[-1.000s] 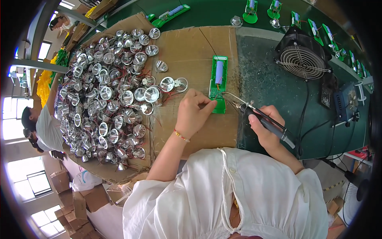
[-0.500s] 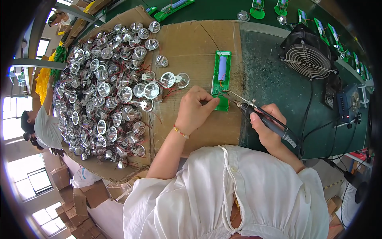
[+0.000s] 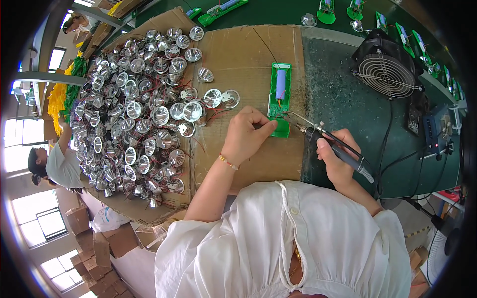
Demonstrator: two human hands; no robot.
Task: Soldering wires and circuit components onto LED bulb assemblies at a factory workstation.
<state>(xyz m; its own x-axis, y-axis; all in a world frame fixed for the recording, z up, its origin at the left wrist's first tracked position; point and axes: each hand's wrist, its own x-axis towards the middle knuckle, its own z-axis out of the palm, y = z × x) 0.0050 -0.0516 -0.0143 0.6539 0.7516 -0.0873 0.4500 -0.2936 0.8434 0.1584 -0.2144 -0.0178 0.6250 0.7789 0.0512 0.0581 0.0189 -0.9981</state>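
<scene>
A green flashlight housing (image 3: 273,103) lies on the cardboard in front of me, with a purple cylindrical battery cell (image 3: 281,85) and thin red wires inside. My left hand (image 3: 246,134) is closed in a pinch at the left side of the housing's wide lower end; what its fingertips hold is too small to make out. My right hand (image 3: 342,159) grips a soldering iron (image 3: 343,154) with a thin curved metal tube fixed along it. The iron's tip and the tube's end reach the housing just above its wide end, near my left fingertips.
A heap of silver reflector cups (image 3: 134,110) with red wires covers the cardboard (image 3: 233,54) on the left. A black fan (image 3: 385,74) and a blue control box (image 3: 437,131) stand on the right, with cables. Further green housings (image 3: 223,11) lie along the far edge.
The view has shifted slightly, so everything sits a little farther right. Both hands keep nearly the same pose, with the soldering iron's tip still at the housing.
</scene>
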